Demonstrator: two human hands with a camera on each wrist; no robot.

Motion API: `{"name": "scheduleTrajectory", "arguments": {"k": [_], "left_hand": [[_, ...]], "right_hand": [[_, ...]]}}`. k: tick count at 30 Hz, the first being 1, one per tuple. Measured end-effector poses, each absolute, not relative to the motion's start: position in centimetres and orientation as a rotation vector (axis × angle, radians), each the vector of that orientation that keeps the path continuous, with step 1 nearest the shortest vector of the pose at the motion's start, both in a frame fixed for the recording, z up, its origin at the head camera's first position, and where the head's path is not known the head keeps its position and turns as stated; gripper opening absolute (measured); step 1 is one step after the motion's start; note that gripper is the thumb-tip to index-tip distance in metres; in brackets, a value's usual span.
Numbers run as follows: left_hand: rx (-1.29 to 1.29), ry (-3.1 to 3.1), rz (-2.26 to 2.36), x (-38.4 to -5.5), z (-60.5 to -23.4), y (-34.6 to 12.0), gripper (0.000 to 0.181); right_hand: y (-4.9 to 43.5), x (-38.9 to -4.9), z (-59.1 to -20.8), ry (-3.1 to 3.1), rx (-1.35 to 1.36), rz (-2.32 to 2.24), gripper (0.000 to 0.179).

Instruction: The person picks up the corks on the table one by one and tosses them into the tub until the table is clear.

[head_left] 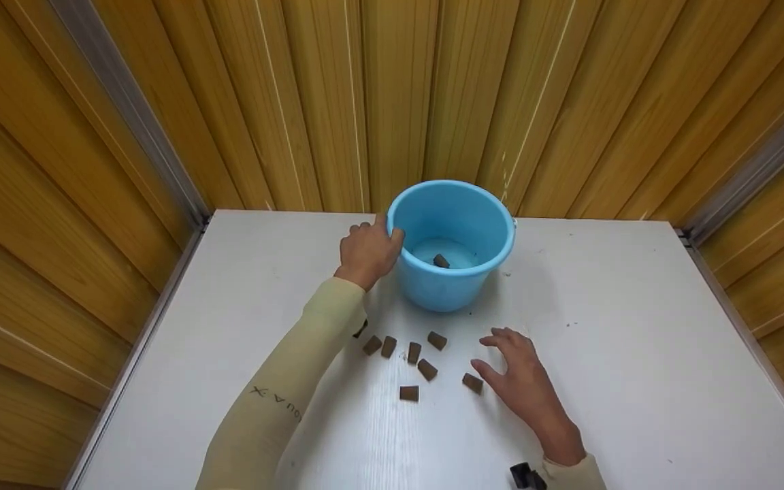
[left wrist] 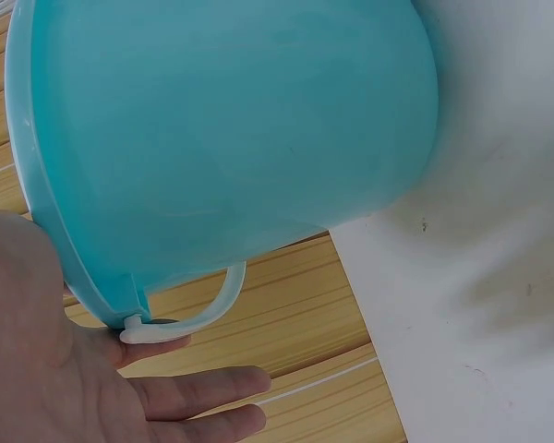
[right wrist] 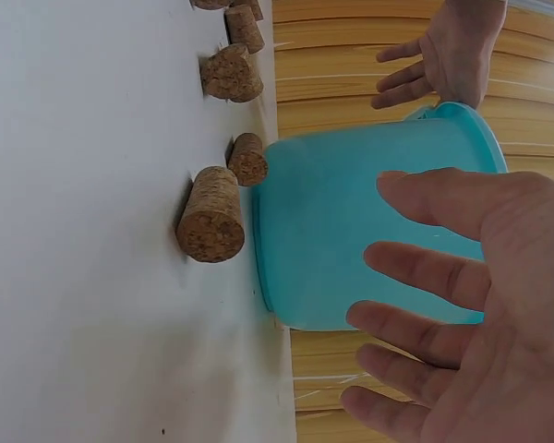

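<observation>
A light blue bucket (head_left: 439,289) stands upright toward the back of the table, one cork (head_left: 441,260) lying on its bottom. My left hand (head_left: 368,252) pinches the bucket's left rim, thumb over the edge; in the left wrist view its other fingers extend near the white handle (left wrist: 203,316). Several brown corks (head_left: 427,369) are scattered in front of the bucket. My right hand (head_left: 525,378) hovers with spread fingers, holding nothing, just right of the nearest cork (right wrist: 212,217). From the right wrist view, its fingers overlap the bucket (right wrist: 332,175) behind them.
Everything rests on a white table (head_left: 637,340). Wood-patterned panels (head_left: 399,88) rise behind it and on both sides, with grey metal posts (head_left: 140,102) in the corners. Small dark specks dot the tabletop.
</observation>
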State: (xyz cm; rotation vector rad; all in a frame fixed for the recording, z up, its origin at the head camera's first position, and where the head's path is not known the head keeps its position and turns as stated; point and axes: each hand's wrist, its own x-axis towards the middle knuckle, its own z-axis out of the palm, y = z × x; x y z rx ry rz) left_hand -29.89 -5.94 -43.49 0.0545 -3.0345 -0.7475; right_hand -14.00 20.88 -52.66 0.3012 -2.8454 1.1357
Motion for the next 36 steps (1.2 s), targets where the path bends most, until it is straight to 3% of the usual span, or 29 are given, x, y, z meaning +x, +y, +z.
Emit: {"name": "scheduleTrajectory", "arguments": {"k": [36], "left_hand": [[0.054,-3.016,-0.763,-29.8,-43.6,-6.3,0.057]], "right_hand": [[20.5,-12.8,-56.2,-2.981,0.234,1.102,0.028]]}}
